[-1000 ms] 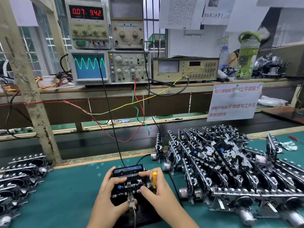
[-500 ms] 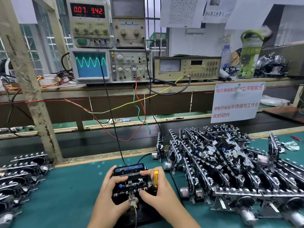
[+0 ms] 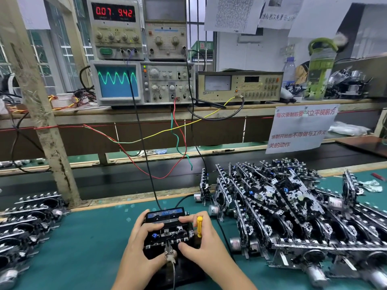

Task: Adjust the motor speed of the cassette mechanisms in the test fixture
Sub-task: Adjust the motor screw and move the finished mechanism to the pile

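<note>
While both hands worked at the bench's near edge, the scene stood thus:
Cassette mechanism [image 3: 167, 231]: sat in the black test fixture [image 3: 180, 266] on the green mat [image 3: 83, 248], between the two hands.
Left hand [image 3: 139, 245]: fingers curled round the mechanism's left side, gripping it.
Right hand [image 3: 201, 245]: yellow-handled screwdriver [image 3: 199, 226] held upright in its curled fingers, thumb pressed on the mechanism's near edge.
Oscilloscope [image 3: 117, 81]: showed a green sine wave.
Power supply [image 3: 114, 12]: read 0.07 and 9.42.
Piled mechanisms [image 3: 293, 216]: heaped just to the right.
</note>
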Motion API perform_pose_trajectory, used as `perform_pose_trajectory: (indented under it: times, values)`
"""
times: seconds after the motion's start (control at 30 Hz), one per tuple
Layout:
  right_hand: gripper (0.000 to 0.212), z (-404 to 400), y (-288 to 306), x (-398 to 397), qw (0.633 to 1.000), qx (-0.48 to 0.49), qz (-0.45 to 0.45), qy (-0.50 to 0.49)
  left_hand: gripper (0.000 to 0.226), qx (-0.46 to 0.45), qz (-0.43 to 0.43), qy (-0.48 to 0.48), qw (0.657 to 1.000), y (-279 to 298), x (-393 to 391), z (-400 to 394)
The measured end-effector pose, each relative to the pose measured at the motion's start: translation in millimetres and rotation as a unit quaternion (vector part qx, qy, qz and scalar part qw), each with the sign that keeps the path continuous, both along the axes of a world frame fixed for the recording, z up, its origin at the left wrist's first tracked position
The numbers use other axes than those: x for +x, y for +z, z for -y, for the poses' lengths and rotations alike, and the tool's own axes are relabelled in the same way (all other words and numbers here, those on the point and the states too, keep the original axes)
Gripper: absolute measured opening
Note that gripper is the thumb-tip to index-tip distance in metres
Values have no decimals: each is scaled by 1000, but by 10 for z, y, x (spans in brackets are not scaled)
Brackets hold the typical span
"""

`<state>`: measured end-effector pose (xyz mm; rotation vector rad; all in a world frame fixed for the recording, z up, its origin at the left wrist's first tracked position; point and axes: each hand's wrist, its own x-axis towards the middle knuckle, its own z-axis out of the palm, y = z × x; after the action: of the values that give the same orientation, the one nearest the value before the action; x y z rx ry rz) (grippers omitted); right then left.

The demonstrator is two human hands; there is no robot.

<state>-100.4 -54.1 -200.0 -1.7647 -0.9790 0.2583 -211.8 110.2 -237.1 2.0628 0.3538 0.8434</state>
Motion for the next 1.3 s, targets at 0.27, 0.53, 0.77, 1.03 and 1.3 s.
perform_pose_trajectory:
  times: [0.27, 0.53, 0.77, 1.03, 1.3]
  values:
    - [41, 0, 19, 2, 1000, -6, 5, -3, 65, -8, -4, 2, 1000, 6, -5, -1]
    - [39, -8, 12, -6, 1000, -1, -1, -7, 65, -2, -22, 0, 1000, 30, -13, -3]
    - [35, -40, -27, 1, 1000, 8, 20, -16, 69, 10, -49, -8, 999, 60, -50, -49]
    - [40, -41, -56, -54, 998, -2, 48, -40, 42, 18, -106, -85, 991, 354, -189, -231]
    - [60, 30, -94, -130, 988, -31, 135, -64, 37, 188, -294, 6, 937, 918, 301, -254]
